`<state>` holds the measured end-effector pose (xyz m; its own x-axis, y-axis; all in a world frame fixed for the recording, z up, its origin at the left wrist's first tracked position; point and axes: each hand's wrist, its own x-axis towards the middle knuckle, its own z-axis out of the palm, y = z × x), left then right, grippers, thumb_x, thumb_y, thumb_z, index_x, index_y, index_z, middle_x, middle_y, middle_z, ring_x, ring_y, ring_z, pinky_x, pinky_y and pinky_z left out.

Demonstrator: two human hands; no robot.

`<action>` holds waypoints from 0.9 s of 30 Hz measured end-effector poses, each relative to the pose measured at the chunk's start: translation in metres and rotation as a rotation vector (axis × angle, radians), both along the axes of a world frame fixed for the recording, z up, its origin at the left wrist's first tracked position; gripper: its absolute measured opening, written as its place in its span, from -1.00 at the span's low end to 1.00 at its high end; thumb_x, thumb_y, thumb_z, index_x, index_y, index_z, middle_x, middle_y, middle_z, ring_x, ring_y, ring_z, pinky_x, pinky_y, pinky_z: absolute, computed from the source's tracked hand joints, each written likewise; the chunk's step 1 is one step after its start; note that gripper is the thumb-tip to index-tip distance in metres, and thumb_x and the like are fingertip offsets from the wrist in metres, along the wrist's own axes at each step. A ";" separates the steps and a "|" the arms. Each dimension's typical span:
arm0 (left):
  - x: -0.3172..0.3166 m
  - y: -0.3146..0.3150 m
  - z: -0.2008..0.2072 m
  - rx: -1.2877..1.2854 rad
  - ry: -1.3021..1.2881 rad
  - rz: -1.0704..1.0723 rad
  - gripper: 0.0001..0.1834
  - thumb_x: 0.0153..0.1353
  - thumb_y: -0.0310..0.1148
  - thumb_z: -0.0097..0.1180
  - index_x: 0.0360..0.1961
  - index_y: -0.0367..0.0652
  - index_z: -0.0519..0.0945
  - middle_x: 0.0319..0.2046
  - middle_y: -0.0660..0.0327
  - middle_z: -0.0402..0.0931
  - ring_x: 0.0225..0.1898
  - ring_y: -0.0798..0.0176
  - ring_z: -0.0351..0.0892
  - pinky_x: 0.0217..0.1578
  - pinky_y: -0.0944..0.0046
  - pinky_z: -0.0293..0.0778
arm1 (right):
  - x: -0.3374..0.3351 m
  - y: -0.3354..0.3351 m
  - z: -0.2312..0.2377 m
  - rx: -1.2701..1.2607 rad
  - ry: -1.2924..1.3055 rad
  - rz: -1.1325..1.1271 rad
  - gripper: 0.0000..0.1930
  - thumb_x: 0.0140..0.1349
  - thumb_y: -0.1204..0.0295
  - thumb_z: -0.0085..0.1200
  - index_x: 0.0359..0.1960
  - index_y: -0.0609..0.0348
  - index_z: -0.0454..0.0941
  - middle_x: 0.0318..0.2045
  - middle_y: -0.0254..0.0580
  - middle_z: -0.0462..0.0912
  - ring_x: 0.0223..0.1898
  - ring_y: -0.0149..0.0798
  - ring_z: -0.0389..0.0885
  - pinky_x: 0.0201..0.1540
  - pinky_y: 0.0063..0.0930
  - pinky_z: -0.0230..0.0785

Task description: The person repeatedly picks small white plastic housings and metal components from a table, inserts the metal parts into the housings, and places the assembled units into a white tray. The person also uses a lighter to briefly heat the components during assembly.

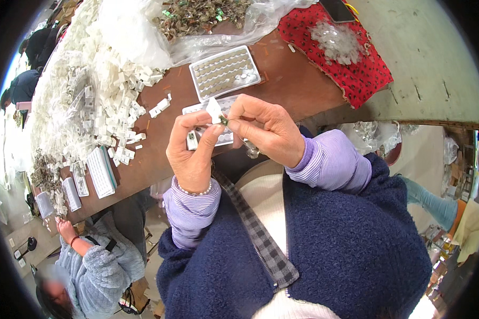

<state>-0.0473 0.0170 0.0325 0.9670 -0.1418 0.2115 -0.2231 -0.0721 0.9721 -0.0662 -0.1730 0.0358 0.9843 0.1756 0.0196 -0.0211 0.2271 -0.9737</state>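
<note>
A small white plastic housing (215,110) is pinched between the thumb and fingers of my left hand (190,149). Against its lower right edge, the fingertips of my right hand (269,130) grip a small dark green part (223,120), its exact kind too small to tell. Another white housing (192,140) sits by the curled fingers of my left hand. Below my right fingers shows a clear, shiny piece (252,151), partly hidden. Under my hands is a white tray (189,109), mostly covered. Just beyond stands a second white tray (198,96) with rows of round pale pieces.
White housings (125,114) pile up at the left of the brown table (303,90). Small green-brown parts (202,16) lie on plastic film at the back. Clear discs (338,42) rest on a red patterned cloth (370,80). A co-worker (98,266) sits at lower left.
</note>
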 end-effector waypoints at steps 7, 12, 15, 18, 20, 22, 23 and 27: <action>0.009 0.011 -0.005 -0.004 0.089 -0.078 -0.79 0.30 -0.55 0.43 -0.08 -0.28 0.66 -0.18 0.27 0.66 -0.12 0.42 0.59 -0.02 0.37 0.51 | 0.004 -0.009 0.004 -0.092 -0.069 0.121 -0.90 0.52 0.58 0.06 -0.25 0.23 0.49 -0.45 -0.32 0.55 -0.41 -0.46 0.66 -0.33 -0.51 0.51; 0.006 0.005 -0.007 -0.020 0.054 -0.137 -0.78 0.29 -0.55 0.44 -0.10 -0.24 0.65 -0.19 0.31 0.62 -0.13 0.45 0.58 -0.05 0.37 0.52 | 0.000 -0.015 0.003 -0.102 -0.051 0.122 -0.90 0.51 0.56 0.07 -0.25 0.23 0.50 -0.47 -0.31 0.58 -0.43 -0.47 0.66 -0.35 -0.52 0.49; 0.003 0.006 -0.004 0.021 0.080 -0.184 -0.77 0.27 -0.54 0.45 -0.11 -0.22 0.64 -0.20 0.32 0.61 -0.14 0.46 0.57 -0.05 0.38 0.51 | -0.001 -0.027 0.002 -0.091 -0.038 0.196 -0.91 0.49 0.55 0.06 -0.25 0.22 0.50 -0.48 -0.33 0.59 -0.43 -0.47 0.65 -0.37 -0.52 0.46; 0.003 0.006 -0.002 -0.047 0.218 -0.259 -0.77 0.26 -0.53 0.47 -0.13 -0.21 0.64 -0.20 0.33 0.61 -0.14 0.45 0.57 -0.06 0.37 0.51 | 0.002 -0.038 0.002 0.024 0.006 0.275 -0.93 0.46 0.55 0.04 -0.26 0.22 0.50 -0.48 -0.35 0.60 -0.44 -0.48 0.64 -0.38 -0.52 0.45; 0.004 0.003 -0.002 -0.045 0.222 -0.283 -0.76 0.25 -0.52 0.48 -0.14 -0.20 0.65 -0.21 0.32 0.62 -0.15 0.43 0.58 -0.07 0.36 0.52 | 0.001 -0.044 0.004 0.038 0.016 0.301 -0.93 0.44 0.55 0.04 -0.27 0.21 0.50 -0.48 -0.37 0.60 -0.45 -0.49 0.63 -0.39 -0.51 0.44; 0.005 -0.003 -0.003 0.027 0.139 -0.276 -0.76 0.24 -0.51 0.50 -0.16 -0.20 0.65 -0.21 0.31 0.62 -0.17 0.41 0.59 -0.08 0.34 0.53 | -0.001 -0.049 0.006 0.010 0.005 0.311 -0.93 0.43 0.55 0.04 -0.27 0.21 0.51 -0.49 -0.37 0.60 -0.45 -0.49 0.62 -0.39 -0.49 0.44; 0.005 -0.006 -0.003 0.051 0.103 -0.265 -0.76 0.23 -0.51 0.50 -0.16 -0.21 0.65 -0.21 0.30 0.62 -0.17 0.40 0.59 -0.09 0.34 0.53 | -0.002 -0.050 0.006 -0.019 -0.014 0.311 -0.93 0.43 0.55 0.04 -0.27 0.20 0.51 -0.50 -0.37 0.60 -0.45 -0.50 0.63 -0.39 -0.48 0.45; 0.003 -0.016 -0.001 0.123 0.038 -0.236 -0.73 0.19 -0.49 0.54 -0.18 -0.22 0.65 -0.24 0.26 0.63 -0.20 0.36 0.60 -0.11 0.32 0.53 | -0.007 -0.056 0.011 -0.249 -0.122 0.234 -0.95 0.36 0.58 0.08 -0.29 0.19 0.49 -0.58 -0.24 0.58 -0.53 -0.32 0.65 -0.43 -0.36 0.43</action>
